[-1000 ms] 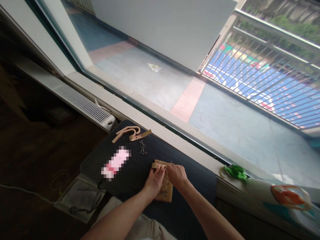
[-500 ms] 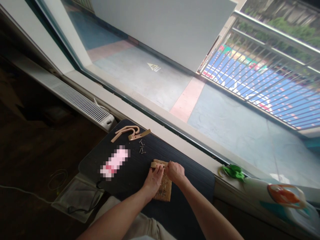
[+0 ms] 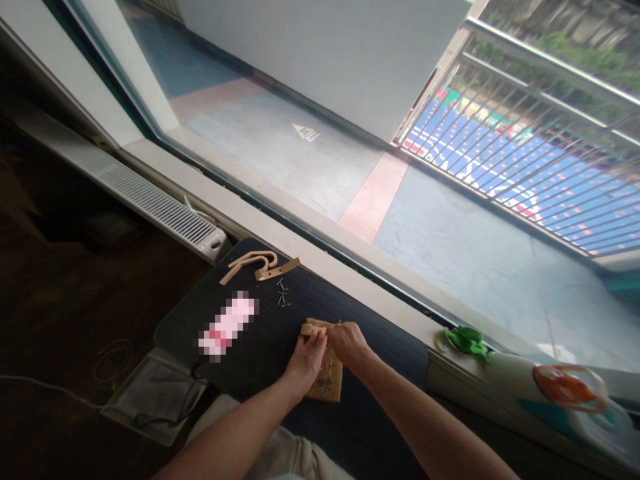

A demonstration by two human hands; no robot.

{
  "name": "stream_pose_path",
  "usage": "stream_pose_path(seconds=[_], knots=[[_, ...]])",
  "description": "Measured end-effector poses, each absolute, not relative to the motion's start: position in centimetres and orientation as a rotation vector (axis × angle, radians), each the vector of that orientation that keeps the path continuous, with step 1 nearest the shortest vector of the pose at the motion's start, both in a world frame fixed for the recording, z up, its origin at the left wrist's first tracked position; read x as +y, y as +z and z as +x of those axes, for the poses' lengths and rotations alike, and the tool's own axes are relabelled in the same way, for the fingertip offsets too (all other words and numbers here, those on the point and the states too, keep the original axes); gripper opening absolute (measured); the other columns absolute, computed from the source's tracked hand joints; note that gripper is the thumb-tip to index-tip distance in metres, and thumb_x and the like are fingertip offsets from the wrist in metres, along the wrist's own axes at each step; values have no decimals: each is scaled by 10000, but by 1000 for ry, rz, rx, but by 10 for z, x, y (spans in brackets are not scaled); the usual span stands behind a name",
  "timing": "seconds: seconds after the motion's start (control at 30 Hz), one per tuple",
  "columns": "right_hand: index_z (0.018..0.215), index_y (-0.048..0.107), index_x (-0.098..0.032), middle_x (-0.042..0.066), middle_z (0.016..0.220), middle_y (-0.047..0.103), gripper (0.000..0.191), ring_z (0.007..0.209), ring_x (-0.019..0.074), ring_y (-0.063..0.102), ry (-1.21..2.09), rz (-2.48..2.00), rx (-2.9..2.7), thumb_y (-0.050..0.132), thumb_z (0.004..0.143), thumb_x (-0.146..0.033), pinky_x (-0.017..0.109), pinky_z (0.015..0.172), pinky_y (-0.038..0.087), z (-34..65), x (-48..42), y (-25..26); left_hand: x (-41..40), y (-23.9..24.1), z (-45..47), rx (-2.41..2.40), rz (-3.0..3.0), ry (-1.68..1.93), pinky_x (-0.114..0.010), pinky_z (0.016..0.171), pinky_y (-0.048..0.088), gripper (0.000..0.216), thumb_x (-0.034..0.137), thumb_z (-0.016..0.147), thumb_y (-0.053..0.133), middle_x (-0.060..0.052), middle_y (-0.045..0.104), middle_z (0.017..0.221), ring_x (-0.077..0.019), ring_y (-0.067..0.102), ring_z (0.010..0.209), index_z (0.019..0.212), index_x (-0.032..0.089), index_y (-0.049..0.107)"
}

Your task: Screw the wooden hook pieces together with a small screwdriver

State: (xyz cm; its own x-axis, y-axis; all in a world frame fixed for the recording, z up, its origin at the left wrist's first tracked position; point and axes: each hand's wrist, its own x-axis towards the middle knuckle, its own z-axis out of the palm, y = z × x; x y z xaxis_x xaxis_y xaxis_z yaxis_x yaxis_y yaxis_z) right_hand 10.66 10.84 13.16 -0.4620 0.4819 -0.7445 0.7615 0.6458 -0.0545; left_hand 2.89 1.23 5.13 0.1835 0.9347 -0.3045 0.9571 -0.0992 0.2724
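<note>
**Hands unmoved on the board**

Both hands stay where they were on the tan speckled board (image 3: 332, 378), mid dark tabletop (image 3: 390, 353). The left hand (image 3: 307, 357) lies flat, fingers spread on a pale wooden strip (image 3: 307, 329) at its far edge. The right hand (image 3: 347, 343) curls beside it, grip hidden.

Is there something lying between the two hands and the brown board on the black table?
Nothing visible does. The left hand and the right hand both rest on the board. The screws lie apart on the table, farther from the person, not in between.
</note>
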Motion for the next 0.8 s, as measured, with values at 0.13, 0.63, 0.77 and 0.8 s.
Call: stream_pose_path(seconds=[0.13, 0.63, 0.77, 0.8], knots=[[1070, 556, -153, 68, 1045, 587, 278, 891, 167, 577, -439, 1118, 2086, 479, 874, -335, 360, 756, 486, 111, 110, 126, 12, 46, 31, 1774, 2048, -72, -520, 952, 363, 575, 58, 774, 403, -110, 376, 1386, -281, 287, 1283, 1337, 159, 349], [1128, 528, -149, 86, 1126, 546, 324, 954, 190, 553, -489, 847, 2201, 512, 855, -324, 393, 795, 472, 105, 114, 145, 9, 42, 30, 1792, 2054, 21, -504, 962, 360, 547, 86, 782, 460, -122, 414, 1352, -294, 294, 1282, 1317, 176, 394], [1136, 521, -147, 86, 1125, 545, 333, 948, 190, 554, -514, 924, 2141, 515, 854, -324, 392, 787, 475, 99, 107, 136, 9, 37, 32, 1803, 2036, 28, -486, 970, 363, 528, 80, 791, 440, -85, 444, 1333, -287, 308, 1275, 1301, 220, 423], [1134, 522, -149, 82, 1120, 547, 334, 940, 187, 557, -514, 966, 2118, 517, 853, -327, 390, 782, 478, 98, 106, 133, 9, 36, 32, 1802, 2034, 28, -486, 970, 362, 527, 77, 795, 427, -82, 444, 1334, -286, 309, 1274, 1302, 222, 422]])
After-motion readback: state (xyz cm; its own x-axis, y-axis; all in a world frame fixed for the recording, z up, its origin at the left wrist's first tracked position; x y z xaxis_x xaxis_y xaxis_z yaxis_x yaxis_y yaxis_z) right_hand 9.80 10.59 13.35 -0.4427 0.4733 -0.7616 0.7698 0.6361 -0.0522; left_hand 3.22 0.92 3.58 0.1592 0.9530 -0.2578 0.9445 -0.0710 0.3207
